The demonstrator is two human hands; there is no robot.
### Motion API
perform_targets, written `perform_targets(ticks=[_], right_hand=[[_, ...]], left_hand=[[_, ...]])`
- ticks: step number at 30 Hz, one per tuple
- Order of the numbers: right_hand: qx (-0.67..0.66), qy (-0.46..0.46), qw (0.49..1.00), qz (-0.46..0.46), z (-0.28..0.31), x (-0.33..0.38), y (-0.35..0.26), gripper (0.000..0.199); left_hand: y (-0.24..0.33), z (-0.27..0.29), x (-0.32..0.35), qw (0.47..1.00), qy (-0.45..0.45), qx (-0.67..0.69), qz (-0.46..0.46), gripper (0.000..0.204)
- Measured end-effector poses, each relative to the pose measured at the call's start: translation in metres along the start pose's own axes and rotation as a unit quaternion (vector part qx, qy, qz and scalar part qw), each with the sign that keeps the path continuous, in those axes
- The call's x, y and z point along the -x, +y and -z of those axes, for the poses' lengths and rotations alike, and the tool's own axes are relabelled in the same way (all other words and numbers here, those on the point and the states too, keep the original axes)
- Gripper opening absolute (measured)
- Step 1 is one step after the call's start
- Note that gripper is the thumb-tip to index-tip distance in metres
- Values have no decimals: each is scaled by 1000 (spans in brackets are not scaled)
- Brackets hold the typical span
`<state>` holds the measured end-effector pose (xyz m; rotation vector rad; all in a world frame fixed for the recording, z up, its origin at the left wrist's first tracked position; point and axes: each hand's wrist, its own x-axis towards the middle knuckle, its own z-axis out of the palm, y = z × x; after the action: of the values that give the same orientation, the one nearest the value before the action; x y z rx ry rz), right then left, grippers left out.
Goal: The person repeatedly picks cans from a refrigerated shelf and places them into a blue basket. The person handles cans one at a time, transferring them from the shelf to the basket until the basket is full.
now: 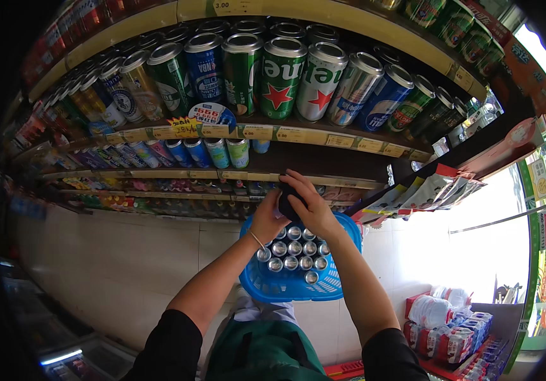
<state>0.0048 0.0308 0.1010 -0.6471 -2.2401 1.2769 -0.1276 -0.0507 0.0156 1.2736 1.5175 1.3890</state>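
Observation:
Above a blue plastic basket [293, 293], my two hands come together around a small dark, nearly black thing [293, 204]. My left hand [269, 217] grips it from the left side. From the right, my right hand [313, 206] curls its fingers over it. Fingers cover much of the thing, so its kind does not show. Inside the basket stand several silver-topped cans [290, 262], upright in rows, below my wrists. One can [311, 277] stands a little apart near the basket's near side.
Ahead, an upper shelf holds rows of tall drink cans [279, 79]; smaller cans [196, 152] line the lower shelf [323, 178]. Snack packets [422, 190] hang at the right. Wrapped packs [444, 330] are stacked at the lower right, beside pale floor tiles [158, 254].

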Motion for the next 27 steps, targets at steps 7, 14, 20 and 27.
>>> perform_targets(ticks=[7,14,20,27], right_hand=[[85,-73,993,40,17,-23,-26,53],[-203,173,964,-3,29,-10,-15,43],[261,-14,957,128,-31,47,-48,51],[-5,59,998,-16,-9,-42,-4,41]], left_hand=[[18,4,8,998,43,12,-36,65],[24,-5,12,946,54,310,84,56],[50,-10,10,779,46,596,187,64],[56,-26,19,807,32,540,236,61]])
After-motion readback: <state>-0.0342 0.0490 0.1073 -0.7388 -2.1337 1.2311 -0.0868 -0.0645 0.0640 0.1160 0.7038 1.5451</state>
